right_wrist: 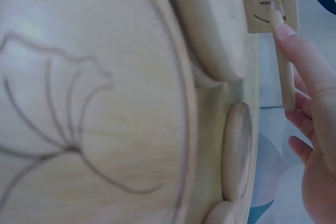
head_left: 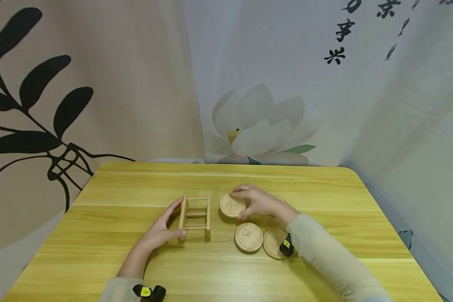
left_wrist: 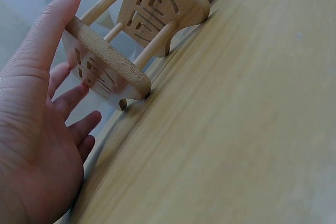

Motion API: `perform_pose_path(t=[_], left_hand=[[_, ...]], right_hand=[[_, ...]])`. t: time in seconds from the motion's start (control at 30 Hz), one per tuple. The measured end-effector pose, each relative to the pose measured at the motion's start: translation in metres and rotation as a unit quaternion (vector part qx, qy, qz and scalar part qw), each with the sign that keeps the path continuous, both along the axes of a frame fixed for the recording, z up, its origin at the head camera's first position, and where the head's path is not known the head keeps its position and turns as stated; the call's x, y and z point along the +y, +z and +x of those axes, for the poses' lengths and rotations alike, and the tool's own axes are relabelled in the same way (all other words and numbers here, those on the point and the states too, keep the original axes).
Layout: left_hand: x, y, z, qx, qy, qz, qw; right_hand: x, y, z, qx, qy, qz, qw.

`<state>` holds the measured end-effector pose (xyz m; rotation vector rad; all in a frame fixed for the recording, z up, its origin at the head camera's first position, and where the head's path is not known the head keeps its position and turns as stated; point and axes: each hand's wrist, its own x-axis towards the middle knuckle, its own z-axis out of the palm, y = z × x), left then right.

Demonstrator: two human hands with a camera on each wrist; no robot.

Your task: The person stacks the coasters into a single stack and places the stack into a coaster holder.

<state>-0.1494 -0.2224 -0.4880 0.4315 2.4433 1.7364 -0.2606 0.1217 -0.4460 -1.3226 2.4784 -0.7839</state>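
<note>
A small wooden coaster rack [head_left: 196, 214], two panels joined by rods, stands left of the table's middle. My left hand [head_left: 162, 230] holds its left panel, thumb at the near end and fingers toward the far end. In the left wrist view, the thumb lies along the edge of the slotted panel [left_wrist: 100, 61]. My right hand [head_left: 259, 200] pinches a round wooden coaster [head_left: 229, 205] by its edge, close to the rack's right side. The right wrist view shows this coaster [right_wrist: 284, 72] edge-on, overlapping the rack [right_wrist: 262, 3].
Two more coasters, one engraved with a leaf [head_left: 248, 237] and one partly under the right wrist [head_left: 272, 243], lie nearer on the wooden table [head_left: 196, 272]. Another coaster [head_left: 279, 198] shows behind the right hand. A printed curtain [head_left: 147, 84] hangs beyond the table's back edge.
</note>
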Motion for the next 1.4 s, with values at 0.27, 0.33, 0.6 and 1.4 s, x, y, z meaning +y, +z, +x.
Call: perform_pose_path(t=[0.27, 0.33, 0.6, 1.4], left_hand=[[0.000, -0.002, -0.001, 0.000, -0.003, 0.005, 1.0000], [0.000, -0.002, -0.001, 0.003, -0.005, 0.006, 1.0000], [0.000, -0.002, 0.000, 0.005, -0.008, 0.009, 0.9999], [0.001, -0.004, 0.000, 0.004, 0.000, -0.002, 1.0000]], right_hand=[[0.003, 0.006, 0.004, 0.021, -0.017, -0.015, 1.000], [0.005, 0.008, 0.006, 0.017, -0.023, -0.019, 0.999], [0.011, 0.013, 0.014, 0.024, -0.043, -0.046, 0.998], [0.033, 0.017, 0.044, 0.080, -0.065, -0.101, 0.990]])
